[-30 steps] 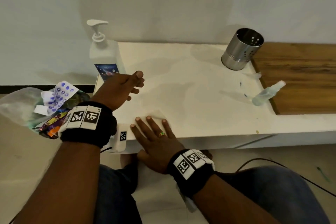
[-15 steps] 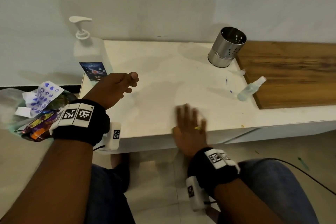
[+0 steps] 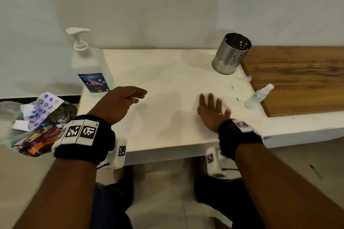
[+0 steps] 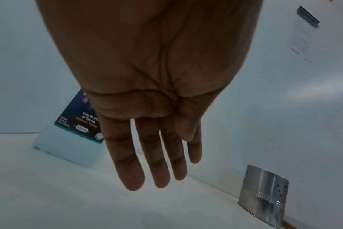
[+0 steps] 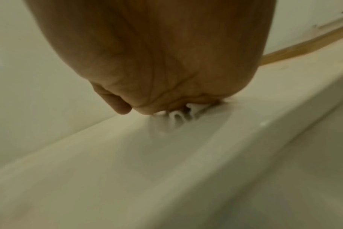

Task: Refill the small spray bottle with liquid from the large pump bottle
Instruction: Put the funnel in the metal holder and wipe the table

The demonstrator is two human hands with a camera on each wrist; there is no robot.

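The large pump bottle (image 3: 87,69) (image 4: 68,139), clear with a white pump and a dark blue label, stands upright at the table's far left corner. The small clear spray bottle (image 3: 257,96) lies on its side at the wooden board's edge. My left hand (image 3: 130,96) (image 4: 157,155) hovers just right of the pump bottle, fingers straight and relaxed, holding nothing. My right hand (image 3: 212,108) (image 5: 157,77) lies flat on the white table (image 3: 167,126) with fingers spread, a short way left of the spray bottle. In the right wrist view a white crumpled bit (image 5: 176,118) shows under it; I cannot tell what it is.
A perforated steel holder (image 3: 230,54) (image 4: 264,193) stands at the back right, beside a wooden board (image 3: 297,80). A small clear scrap (image 3: 246,78) lies between them. A plastic bag of wrappers and printed paper (image 3: 37,117) sits left of the table. The wall runs close behind.
My right hand has slid from the table's near edge rightward and further onto the top, towards the spray bottle. My left hand has stayed by the pump bottle.
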